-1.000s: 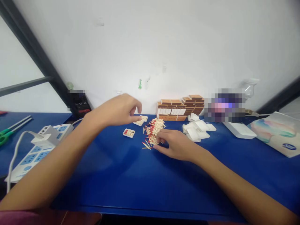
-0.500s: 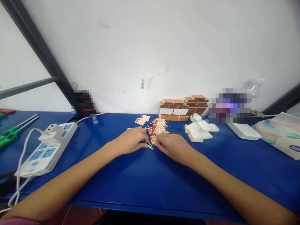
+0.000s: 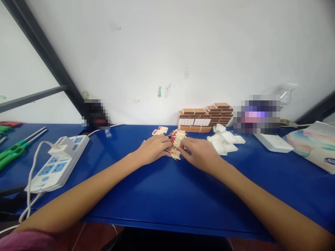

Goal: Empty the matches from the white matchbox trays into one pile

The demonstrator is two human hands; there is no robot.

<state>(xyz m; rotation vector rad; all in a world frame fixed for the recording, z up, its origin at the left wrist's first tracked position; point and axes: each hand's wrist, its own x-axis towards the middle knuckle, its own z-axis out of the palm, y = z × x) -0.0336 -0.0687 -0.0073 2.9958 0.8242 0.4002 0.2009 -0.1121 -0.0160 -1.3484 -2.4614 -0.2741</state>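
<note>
A heap of red-tipped matches (image 3: 177, 143) lies on the blue table (image 3: 167, 188), squeezed into a narrow bundle. My left hand (image 3: 154, 148) presses against its left side with fingers curled, and my right hand (image 3: 200, 151) presses against its right side the same way. Just behind the heap sits a filled white matchbox tray (image 3: 160, 130). A pile of empty white trays (image 3: 225, 142) lies to the right. Brown matchbox sleeves (image 3: 205, 116) are stacked against the wall.
A white power strip (image 3: 61, 158) with its cable lies at the left, with green-handled scissors (image 3: 15, 148) beyond it. A flat white box (image 3: 273, 143) and a tissue pack (image 3: 311, 146) lie at the right. A dark device (image 3: 95, 113) stands by the wall.
My left hand came down from the tray at the back to the left of the matches. Both hands then pushed the loose heap together into a tighter bundle.
</note>
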